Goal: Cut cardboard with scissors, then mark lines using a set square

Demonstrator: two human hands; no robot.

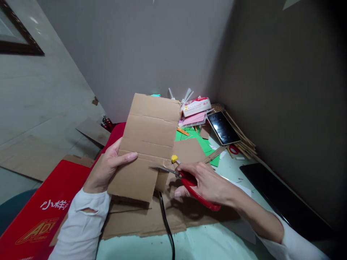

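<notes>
My left hand (110, 167) grips the left edge of a creased brown cardboard sheet (148, 141) and holds it raised above the table, thumb on its front. My right hand (207, 182) is closed around red-handled scissors (189, 182). Their blades point left and bite into the sheet's right edge near its lower part. A small flap of cardboard (162, 180) hangs below the blades. A small yellow piece (174, 158) sits just above the scissors.
More cardboard pieces (151, 216) lie flat on the pale green table (206, 242), crossed by a black cable (166, 225). A red box (40, 216) sits at the left. Green paper (202, 141), a dark tablet (222, 127), a white-red box (195, 105) and wooden sticks (244, 142) crowd the far corner.
</notes>
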